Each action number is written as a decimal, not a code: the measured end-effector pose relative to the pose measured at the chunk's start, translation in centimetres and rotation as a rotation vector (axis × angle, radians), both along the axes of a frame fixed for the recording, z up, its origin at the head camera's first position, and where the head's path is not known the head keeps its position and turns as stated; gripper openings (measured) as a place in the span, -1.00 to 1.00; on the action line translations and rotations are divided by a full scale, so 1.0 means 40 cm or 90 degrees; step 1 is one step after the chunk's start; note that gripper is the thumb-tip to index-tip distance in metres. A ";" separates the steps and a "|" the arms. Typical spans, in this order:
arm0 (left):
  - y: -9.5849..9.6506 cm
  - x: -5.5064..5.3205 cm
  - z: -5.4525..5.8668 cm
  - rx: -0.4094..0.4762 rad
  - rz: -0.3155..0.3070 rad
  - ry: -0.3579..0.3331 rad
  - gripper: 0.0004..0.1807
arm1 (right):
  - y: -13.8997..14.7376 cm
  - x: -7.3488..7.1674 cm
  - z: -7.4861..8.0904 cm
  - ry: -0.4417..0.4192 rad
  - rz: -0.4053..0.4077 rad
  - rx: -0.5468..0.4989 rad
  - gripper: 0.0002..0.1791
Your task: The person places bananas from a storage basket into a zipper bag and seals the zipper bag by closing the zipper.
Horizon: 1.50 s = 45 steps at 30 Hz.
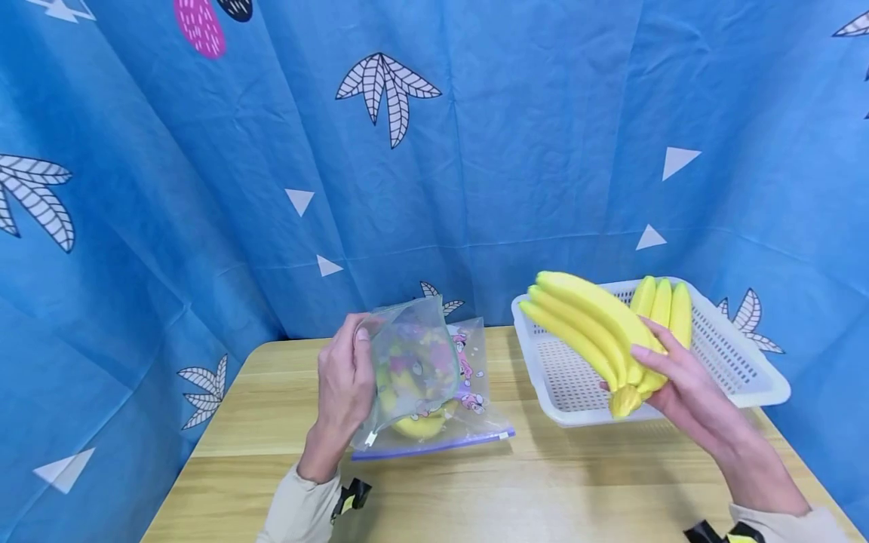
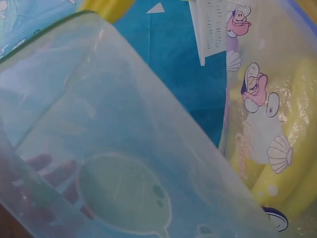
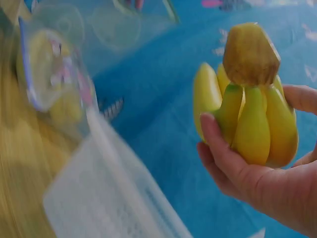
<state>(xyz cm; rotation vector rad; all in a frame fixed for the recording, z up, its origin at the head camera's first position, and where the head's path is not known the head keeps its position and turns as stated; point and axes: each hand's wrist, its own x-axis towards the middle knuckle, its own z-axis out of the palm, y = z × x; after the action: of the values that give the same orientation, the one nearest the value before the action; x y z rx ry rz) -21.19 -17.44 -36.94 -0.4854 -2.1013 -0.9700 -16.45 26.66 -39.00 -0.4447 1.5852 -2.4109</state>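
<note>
My left hand [image 1: 345,381] pinches a translucent zip bag with a green edge [image 1: 407,362] near its opening, thumb on the outside. Through the film in the left wrist view, that hand's fingers show dimly. Partly behind this bag, a second zip bag with a purple slider strip [image 1: 492,422] lies on the table with yellow bananas [image 2: 297,163] inside. Over the white basket, my right hand [image 1: 692,396] grips a bunch of bananas [image 1: 591,320] close to its brown stem [image 3: 251,54]. Three bananas [image 1: 660,302] show behind that hand; I cannot tell whether they join the bunch.
A white perforated basket [image 1: 729,362] stands at the right of the wooden table [image 1: 271,422]. Behind the table hangs a blue patterned curtain [image 1: 529,151], also down both sides.
</note>
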 end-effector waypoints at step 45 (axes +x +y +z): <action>0.031 0.016 -0.006 0.053 -0.054 -0.065 -0.60 | -0.588 -0.032 0.085 0.534 -0.214 0.633 -0.29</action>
<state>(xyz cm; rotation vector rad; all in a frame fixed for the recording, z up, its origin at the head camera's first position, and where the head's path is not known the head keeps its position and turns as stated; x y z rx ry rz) -20.55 -16.19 -37.17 -0.4965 -2.1355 -1.1477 -17.72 3.12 -35.61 -1.0778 3.0906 -1.2554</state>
